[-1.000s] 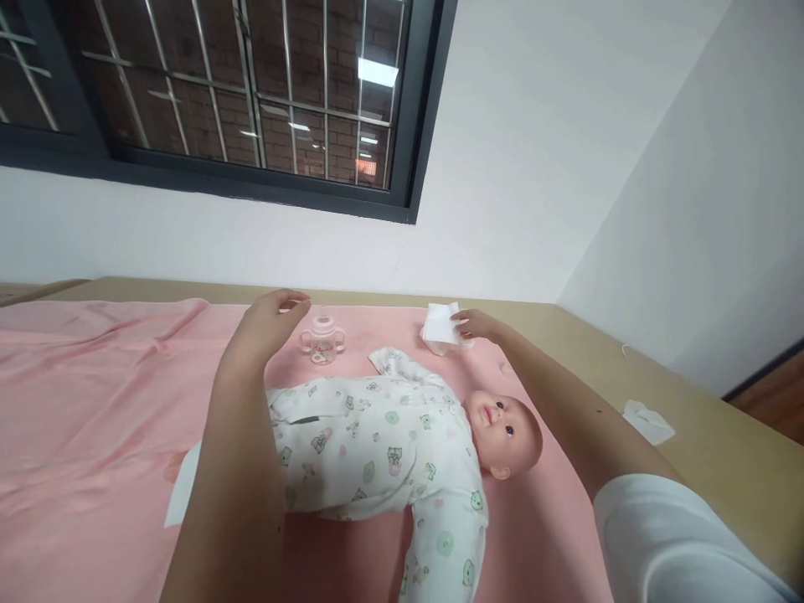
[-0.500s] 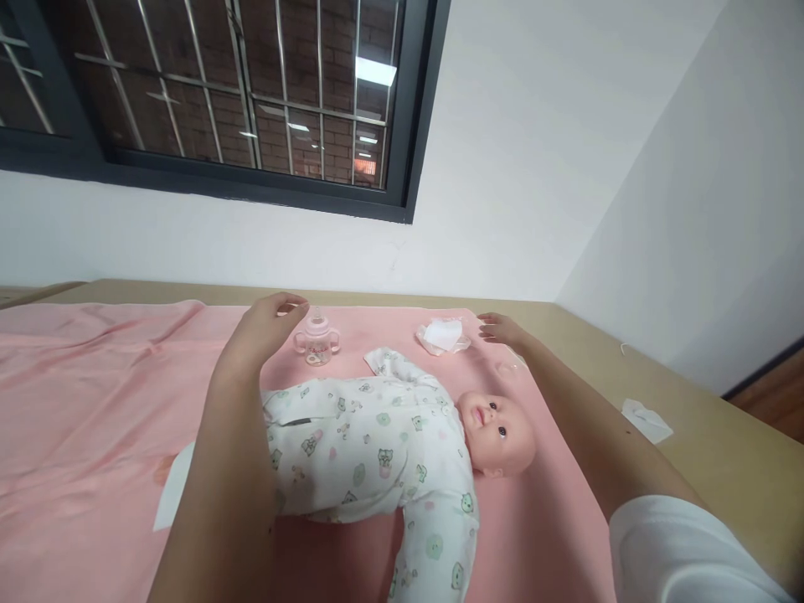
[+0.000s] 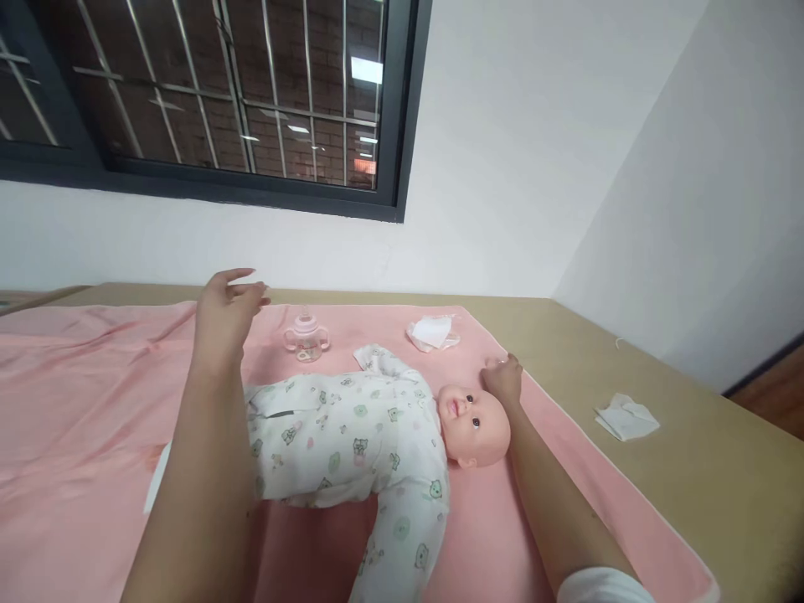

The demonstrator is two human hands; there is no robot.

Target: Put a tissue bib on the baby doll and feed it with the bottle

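A baby doll [image 3: 364, 435] in a white patterned sleepsuit lies on its back on the pink blanket [image 3: 301, 553], its head to the right. My left hand [image 3: 229, 306] is raised above the doll's lower body with its fingers apart and holds nothing. Right of that hand stands a baby bottle [image 3: 307, 339] with two pink handles. Beyond the doll's head, my right hand [image 3: 504, 381] is closed round a small clear plastic cap [image 3: 495, 363] at the blanket's edge, mostly hidden by the fingers.
A clear wrapper with white tissue [image 3: 433, 332] lies at the blanket's far side. Folded white tissue [image 3: 626, 417] rests on the wooden table [image 3: 569, 360] at right. A white sheet [image 3: 157, 479] shows partly behind my left forearm. A wall and barred window [image 3: 251, 100] stand behind.
My right hand has come down and closed on the clear cap near the doll's head. My left hand has lifted and moved left, away from the bottle. The view has shifted slightly.
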